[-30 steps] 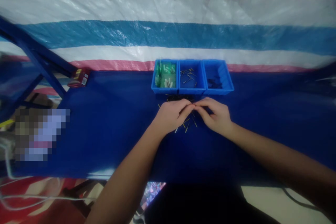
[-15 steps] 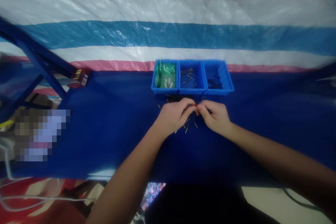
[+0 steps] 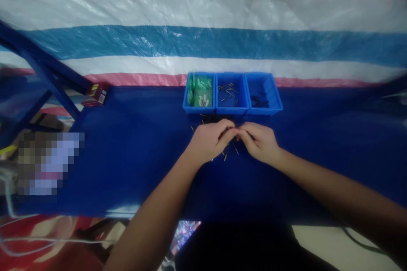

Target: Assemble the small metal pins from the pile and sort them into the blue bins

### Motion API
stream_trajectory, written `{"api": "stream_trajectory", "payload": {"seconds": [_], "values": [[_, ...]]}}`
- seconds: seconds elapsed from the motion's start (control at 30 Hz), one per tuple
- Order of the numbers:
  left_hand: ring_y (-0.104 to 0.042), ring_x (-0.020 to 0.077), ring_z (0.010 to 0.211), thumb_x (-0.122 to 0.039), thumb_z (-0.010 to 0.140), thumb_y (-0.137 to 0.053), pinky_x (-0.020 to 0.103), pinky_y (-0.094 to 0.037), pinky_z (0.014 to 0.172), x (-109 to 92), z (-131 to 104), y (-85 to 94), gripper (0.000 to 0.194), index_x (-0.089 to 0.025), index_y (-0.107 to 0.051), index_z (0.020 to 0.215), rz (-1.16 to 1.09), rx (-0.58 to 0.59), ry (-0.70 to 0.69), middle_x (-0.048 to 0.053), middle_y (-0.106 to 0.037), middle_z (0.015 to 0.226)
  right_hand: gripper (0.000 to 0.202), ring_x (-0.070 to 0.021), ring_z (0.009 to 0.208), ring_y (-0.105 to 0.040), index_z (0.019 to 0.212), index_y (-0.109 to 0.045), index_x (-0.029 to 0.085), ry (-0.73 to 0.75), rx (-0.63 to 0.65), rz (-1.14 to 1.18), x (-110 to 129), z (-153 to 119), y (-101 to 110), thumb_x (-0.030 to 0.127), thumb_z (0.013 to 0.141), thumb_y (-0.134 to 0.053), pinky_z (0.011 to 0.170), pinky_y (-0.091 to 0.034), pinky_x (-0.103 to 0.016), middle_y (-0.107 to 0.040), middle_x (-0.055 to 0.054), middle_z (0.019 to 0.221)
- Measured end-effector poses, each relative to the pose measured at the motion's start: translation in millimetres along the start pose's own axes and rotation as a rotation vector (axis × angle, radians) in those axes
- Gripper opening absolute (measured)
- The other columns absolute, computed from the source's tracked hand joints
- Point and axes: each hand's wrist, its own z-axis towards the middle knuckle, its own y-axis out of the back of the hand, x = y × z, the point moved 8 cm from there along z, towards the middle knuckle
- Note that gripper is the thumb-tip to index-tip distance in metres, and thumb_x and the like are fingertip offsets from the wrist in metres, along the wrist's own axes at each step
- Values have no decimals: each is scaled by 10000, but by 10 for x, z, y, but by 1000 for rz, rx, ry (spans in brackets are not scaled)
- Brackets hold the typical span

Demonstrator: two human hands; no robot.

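Note:
My left hand (image 3: pixel 211 140) and my right hand (image 3: pixel 260 140) meet fingertip to fingertip above the blue tabletop. Both are closed in a pinch, and whatever lies between the fingers is too small and hidden to name. Beneath and around them is a loose pile of thin dark sticks with brass-coloured ends (image 3: pixel 226 155), partly covered by my left hand. Just beyond stand three joined blue bins. The left bin (image 3: pixel 200 110) has small white pieces (image 3: pixel 204 100) and green plastic bags. Several thin brass-and-dark sticks (image 3: pixel 227 93) lie in the middle bin (image 3: pixel 233 110). Dark pieces (image 3: pixel 259 100) rest in the right bin (image 3: pixel 277 93).
A small red box (image 3: pixel 96 95) sits at the table's back left, beside a blue metal frame (image 3: pixel 52 67). Striped plastic sheeting (image 3: pixel 203 42) hangs behind the blue table (image 3: pixel 133 152). White cables (image 3: pixel 57 240) run at the lower left.
My hands stay almost in place, fingertips still together. The right thumb and fingers have shifted slightly against the left fingertips. The bins and pile look the same.

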Motion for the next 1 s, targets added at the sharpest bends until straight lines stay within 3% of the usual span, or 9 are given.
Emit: {"api": "stream_trajectory", "payload": {"seconds": [0.1,0.23,0.33,0.47,0.6,0.8,1.0], "values": [[-688,116,730,-363,1005,-500,227,-494,690,-42,-9,-4,208,-217,-621,1091,-35,-6,-33,-9,-730,844,351,-112,547,-621,700,-612,208,-64,-4,40,-42,7,19,255,1013,-462,577,-479,-237,-658,16,626],[-679,116,681,-313,1002,-503,229,-482,652,-29,-13,-50,158,-208,-619,1025,40,-9,-59,-11,-725,811,395,-105,514,-608,677,-609,205,-105,1,55,-70,6,12,282,1026,-438,557,-476,-229,-651,18,603],[-682,127,671,-313,1005,-498,237,-480,635,12,-3,-72,157,-204,-608,1034,83,-12,-36,-7,-728,805,342,-118,572,-640,739,-623,209,-102,11,37,-82,-6,-8,272,1023,-442,586,-494,-238,-672,8,650],[-688,135,679,-320,1002,-504,239,-480,635,46,11,-51,156,-206,-603,1040,93,-27,15,-8,-724,801,94,-155,655,-681,941,-654,215,-74,-54,-43,-88,-34,14,283,950,-590,601,-523,-264,-726,-16,775],[-691,142,693,-328,1005,-494,243,-478,636,63,11,-45,162,-207,-596,1036,80,-20,44,-2,-720,823,151,-168,694,-695,1034,-649,237,-41,-135,-78,-54,-49,43,257,887,-677,615,-552,-280,-740,-22,853],[-672,158,655,-354,1030,-427,257,-456,611,51,7,-84,233,-192,-593,1011,160,12,12,1,-682,736,119,-165,720,-702,1006,-669,247,13,-151,-64,14,-20,54,189,903,-658,648,-568,-300,-755,-26,894],[-631,155,623,-383,1049,-347,263,-417,591,26,5,-83,368,-179,-592,864,222,48,-22,3,-645,690,82,-161,759,-707,966,-680,224,36,-153,-23,28,-16,62,170,907,-660,693,-565,-293,-753,-27,876]]}}
